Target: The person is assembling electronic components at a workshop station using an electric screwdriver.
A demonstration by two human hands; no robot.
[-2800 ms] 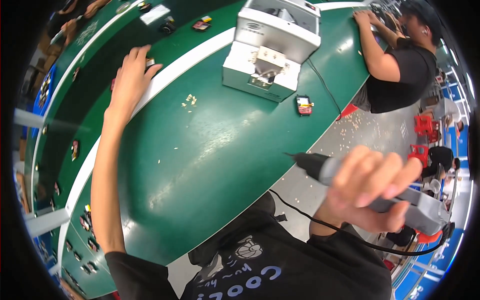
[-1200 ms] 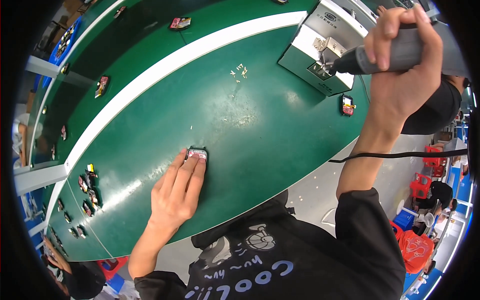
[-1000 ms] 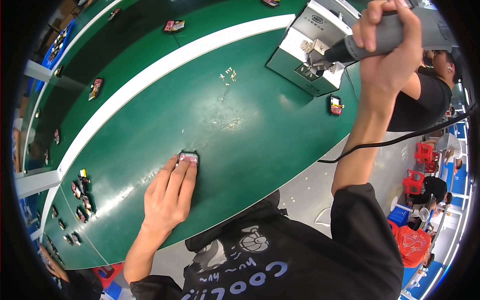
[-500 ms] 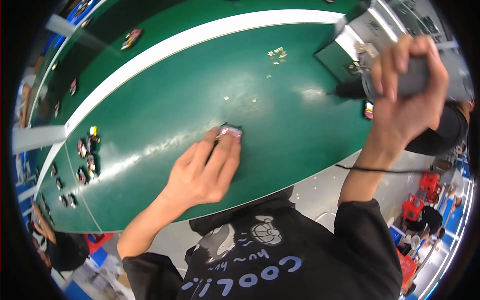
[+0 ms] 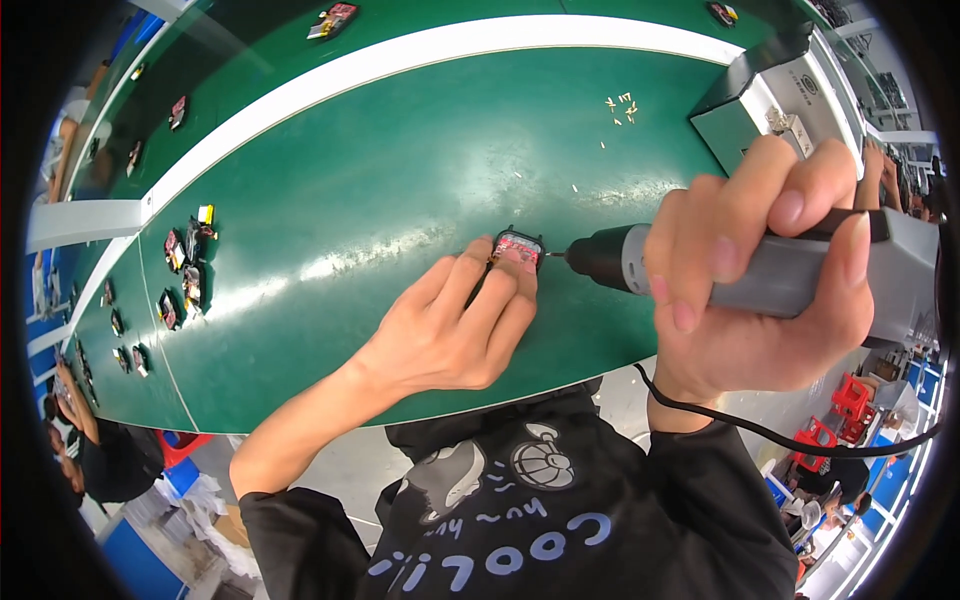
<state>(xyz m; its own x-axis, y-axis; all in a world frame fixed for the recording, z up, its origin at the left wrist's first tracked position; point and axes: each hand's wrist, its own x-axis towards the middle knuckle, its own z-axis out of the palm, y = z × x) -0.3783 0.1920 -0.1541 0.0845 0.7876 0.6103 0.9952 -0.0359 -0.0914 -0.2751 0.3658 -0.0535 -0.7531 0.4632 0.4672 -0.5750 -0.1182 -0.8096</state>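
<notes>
A small black watch-like case (image 5: 520, 244) with a pink-red circuit board inside lies on the green table. My left hand (image 5: 445, 325) holds it there, fingertips closed over its left and near sides and partly hiding the board. My right hand (image 5: 750, 285) is wrapped round a grey electric screwdriver (image 5: 604, 259) with a black nose, held level and pointing left. Its thin bit ends at the right edge of the case; whether it touches, I cannot tell. A black cord (image 5: 790, 440) runs below my right wrist.
Several similar cases and boards (image 5: 192, 265) lie at the left. Small pale pieces (image 5: 622, 108) are scattered farther back. An open box (image 5: 760, 95) stands at the far right. A white strip (image 5: 400, 68) crosses behind the table; another case (image 5: 332, 20) lies beyond it.
My right hand has brought the screwdriver down and left, its bit now at the case. My left hand still holds the case. The whole view has shifted somewhat.
</notes>
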